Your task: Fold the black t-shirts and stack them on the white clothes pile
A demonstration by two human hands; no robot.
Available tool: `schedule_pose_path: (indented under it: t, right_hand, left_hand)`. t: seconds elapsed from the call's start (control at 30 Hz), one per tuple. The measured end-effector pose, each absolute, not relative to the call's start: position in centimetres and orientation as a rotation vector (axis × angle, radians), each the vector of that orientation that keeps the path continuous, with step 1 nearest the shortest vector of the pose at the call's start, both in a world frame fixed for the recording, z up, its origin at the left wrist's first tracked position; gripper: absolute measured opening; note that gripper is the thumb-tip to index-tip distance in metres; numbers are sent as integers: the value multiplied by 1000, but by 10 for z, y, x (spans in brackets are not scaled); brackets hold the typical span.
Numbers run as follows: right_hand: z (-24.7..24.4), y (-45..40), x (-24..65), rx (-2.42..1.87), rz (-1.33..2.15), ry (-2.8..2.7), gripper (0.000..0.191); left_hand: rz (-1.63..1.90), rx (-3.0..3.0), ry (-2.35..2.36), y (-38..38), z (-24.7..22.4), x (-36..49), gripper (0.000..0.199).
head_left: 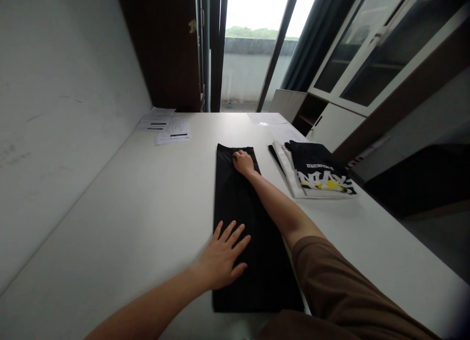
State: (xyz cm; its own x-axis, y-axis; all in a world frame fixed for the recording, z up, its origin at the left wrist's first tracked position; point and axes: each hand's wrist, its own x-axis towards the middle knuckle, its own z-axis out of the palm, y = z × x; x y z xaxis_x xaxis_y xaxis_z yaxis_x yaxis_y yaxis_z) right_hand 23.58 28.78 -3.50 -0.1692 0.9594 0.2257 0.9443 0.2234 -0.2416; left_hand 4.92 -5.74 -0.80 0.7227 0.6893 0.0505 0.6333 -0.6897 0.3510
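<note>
A black garment, folded into a long narrow strip, lies flat on the white table and runs away from me. My left hand rests palm down across its left edge near the close end, fingers spread. At the far end, my right hand is on the cloth with its fingers curled together into it; the fingertips are partly hidden. The garment's far edge is slightly raised and wavy. My right forearm crosses over its right side and covers part of it.
Folded clothes, with a black printed one on top of white ones, lie to the right on the table. Loose papers sit at the far left, more paper at the far edge. A wall borders the left; cabinets stand behind right.
</note>
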Motion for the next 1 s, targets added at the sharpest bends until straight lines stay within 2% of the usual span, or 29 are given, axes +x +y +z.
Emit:
schedule_pose_path:
  t: [0.13, 0.27, 0.53, 0.8, 1.0]
  right_hand:
    - [-47, 300, 239, -1755, 254, -2378, 59]
    - [-49, 313, 249, -1732, 314, -2471, 65]
    - [-31, 313, 251, -1710, 343, -2519, 66]
    - [-53, 262, 254, -1549, 268, -2549, 63]
    - [-36, 256, 257, -1524, 421, -2383, 52]
  left_hand:
    - [265, 2615, 1046, -58, -7, 50, 70]
    - [259, 2622, 1051, -59, -9, 51, 70]
    - [194, 2674, 1015, -59, -8, 48, 73]
    - [167, 2666, 1016, -63, 0, 52, 75]
    - [213, 2729, 911, -72, 5, 64, 58]
